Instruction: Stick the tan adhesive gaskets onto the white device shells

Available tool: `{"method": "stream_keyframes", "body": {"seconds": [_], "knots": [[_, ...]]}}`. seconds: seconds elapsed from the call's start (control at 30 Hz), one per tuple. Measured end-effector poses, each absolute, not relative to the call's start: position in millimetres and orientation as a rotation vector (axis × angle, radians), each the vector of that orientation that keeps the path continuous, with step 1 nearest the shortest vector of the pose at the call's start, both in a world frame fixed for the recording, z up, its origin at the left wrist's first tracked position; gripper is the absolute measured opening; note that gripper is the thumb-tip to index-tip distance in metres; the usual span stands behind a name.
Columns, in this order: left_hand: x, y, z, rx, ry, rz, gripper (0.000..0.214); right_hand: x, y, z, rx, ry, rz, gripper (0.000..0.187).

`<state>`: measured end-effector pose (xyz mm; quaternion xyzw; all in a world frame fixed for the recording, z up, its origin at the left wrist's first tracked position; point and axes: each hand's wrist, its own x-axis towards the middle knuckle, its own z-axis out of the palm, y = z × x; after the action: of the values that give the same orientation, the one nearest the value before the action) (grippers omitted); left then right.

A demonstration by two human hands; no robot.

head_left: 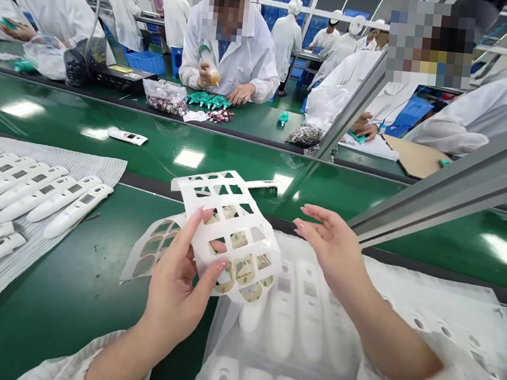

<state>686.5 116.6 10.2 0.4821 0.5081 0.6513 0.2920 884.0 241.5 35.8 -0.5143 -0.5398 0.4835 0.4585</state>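
A white sticker sheet point(212, 247) with rows of cut-out windows is pinched between the thumb and fingers of my left hand point(178, 272). Clear, rounded stickers with small green marks show along its near edge. Behind my left wrist, a second curved sheet point(151, 249) with rounded cut-outs shows partly. My right hand point(335, 251) is raised to the right of the sheet, apart from it, fingers stretched out and nothing visible in them. Below both hands, white elongated plastic housings point(283, 321) lie in rows under a translucent wrap.
At left, several white handheld devices with small screens point(79, 209) rest on a foam sheet point(98, 166). One more white device point(127, 136) lies on the green conveyor point(222, 142). A metal post point(452, 179) slants across the right. A co-worker in white point(230, 56) sits opposite.
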Motion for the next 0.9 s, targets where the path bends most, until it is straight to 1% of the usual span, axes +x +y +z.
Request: {"method": "stream_keyframes", "body": {"seconds": [0.07,0.1,0.17,0.23,0.37,0.47,0.6,0.73,0.9], "knots": [[689,115,14,1.227,1.279,1.727,0.067,880,215,42,-1.102,-1.662,0.907,0.035],[691,114,16,1.194,1.254,1.716,0.066,878,203,45,-0.99,-1.863,0.77,0.036],[693,113,19,1.15,1.222,1.702,0.064,874,185,47,-0.817,-2.133,0.637,0.045],[695,110,21,1.155,1.205,1.707,0.064,870,176,45,-0.747,-2.18,0.684,0.05],[698,107,20,1.208,1.217,1.7,0.066,866,175,37,-0.631,-2.027,0.773,0.04],[699,105,20,1.211,1.238,1.684,0.066,865,174,36,-0.555,-1.984,0.756,0.038],[700,105,19,1.166,1.262,1.681,0.064,867,169,36,-0.568,-1.955,0.744,0.035],[701,104,18,1.141,1.332,1.663,0.061,868,167,37,-0.59,-1.924,0.668,0.038],[702,105,16,1.142,1.379,1.685,0.061,872,167,39,-0.614,-1.965,0.533,0.035]]}}
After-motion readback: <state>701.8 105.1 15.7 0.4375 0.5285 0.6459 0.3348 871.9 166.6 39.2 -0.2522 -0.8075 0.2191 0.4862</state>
